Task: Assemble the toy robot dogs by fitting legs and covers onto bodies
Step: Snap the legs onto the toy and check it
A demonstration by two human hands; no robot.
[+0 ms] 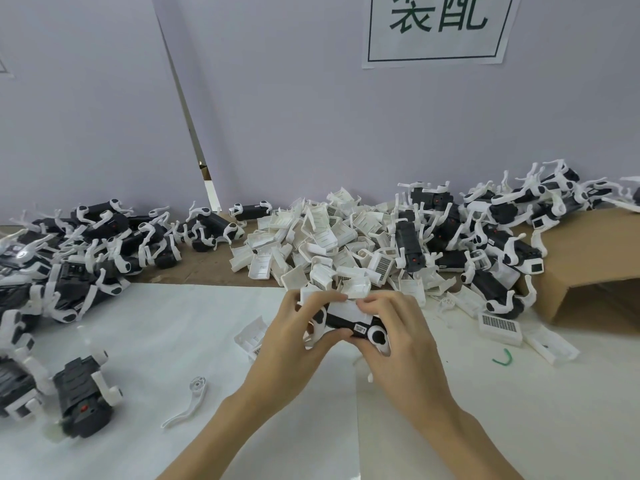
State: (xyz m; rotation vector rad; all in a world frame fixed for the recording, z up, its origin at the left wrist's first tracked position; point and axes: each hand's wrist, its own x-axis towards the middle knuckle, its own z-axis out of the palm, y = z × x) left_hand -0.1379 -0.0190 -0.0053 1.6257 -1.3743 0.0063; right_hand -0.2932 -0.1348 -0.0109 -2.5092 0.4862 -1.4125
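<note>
Near the middle of the table, both hands hold one toy dog just above the white sheet. The left hand wraps its fingers round the dog's black body, while the right hand pinches the white cover against its top. Behind them, toward the far edge, lies a pile of white covers (loosely heaped), with a spare leg lying near the front edge.
</note>
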